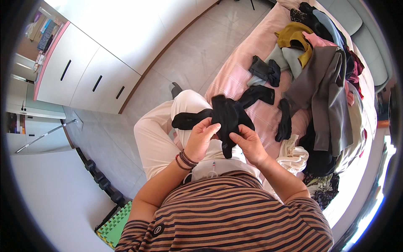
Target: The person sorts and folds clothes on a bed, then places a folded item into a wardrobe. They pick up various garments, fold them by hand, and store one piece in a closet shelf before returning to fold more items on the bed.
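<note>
Over my lap, a black sock hangs flat between my two hands. My left hand, with beaded bracelets at the wrist, pinches its left edge between thumb and fingers. On the opposite edge, my right hand grips the dark fabric the same way. Another black sock lies across my thigh, its end hidden behind the held one. More dark fabric shows behind, close to my right fingers. On the bed nearby lie a black sock, a second black sock and a dark grey folded bundle.
The bed has a pink cover. Heaped on its right are grey-brown trousers, a mustard garment and cream cloth. A white drawer cabinet stands left, with dumbbells and a green foam mat below.
</note>
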